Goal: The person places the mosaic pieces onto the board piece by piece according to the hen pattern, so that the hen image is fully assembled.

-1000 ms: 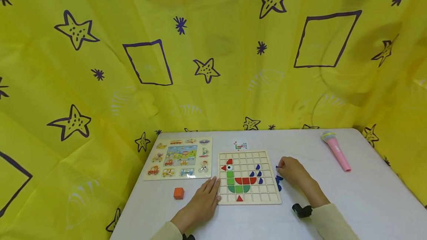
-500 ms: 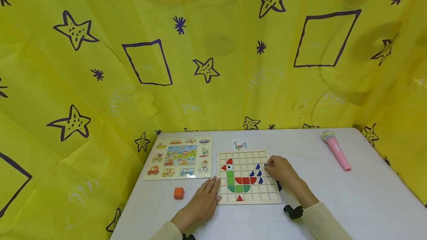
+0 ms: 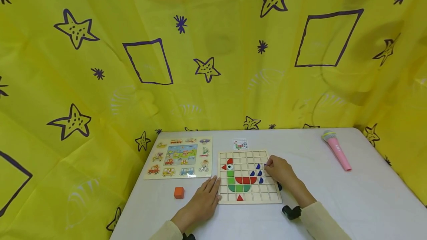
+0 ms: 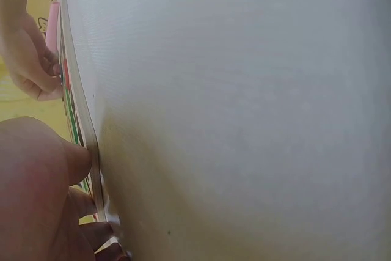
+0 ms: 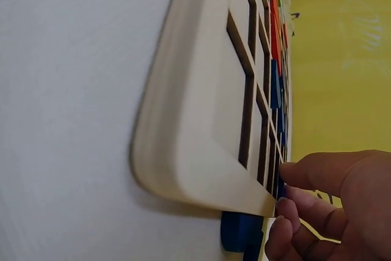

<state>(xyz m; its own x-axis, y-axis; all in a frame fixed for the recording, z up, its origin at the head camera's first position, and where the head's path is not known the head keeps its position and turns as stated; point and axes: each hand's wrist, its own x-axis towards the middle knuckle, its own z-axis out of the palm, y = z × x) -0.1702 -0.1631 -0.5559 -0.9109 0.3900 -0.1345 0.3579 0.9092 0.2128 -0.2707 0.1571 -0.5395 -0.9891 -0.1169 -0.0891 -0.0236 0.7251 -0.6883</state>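
A wooden grid board [image 3: 261, 196] lies on the white table, with red, green and blue pieces forming a bird shape in its cells. My left hand [image 3: 204, 201] rests along the board's left edge, fingers extended; the left wrist view shows its thumb [image 4: 78, 162] against the board's side. Over the right part of the grid, my right hand [image 3: 282, 170] pinches a small blue piece [image 5: 280, 187] between thumb and fingers, which mostly hide it. Several blue half-round pieces [image 3: 259, 173] sit in cells just left of that hand. Other blue pieces [image 5: 237, 230] lie beside the board's right edge.
Behind the board lies a small picture card [image 3: 240, 144] of a bird. A vehicle peg puzzle [image 3: 149, 160] is at the left, with an orange cube [image 3: 179, 192] in front of it. A pink microphone [image 3: 338, 153] lies far right. Yellow cloth [image 3: 213, 95] surrounds the table.
My right hand has moved left, from the blue pieces beside the board to over its right columns, carrying one blue piece. My left hand has stayed at the left edge.
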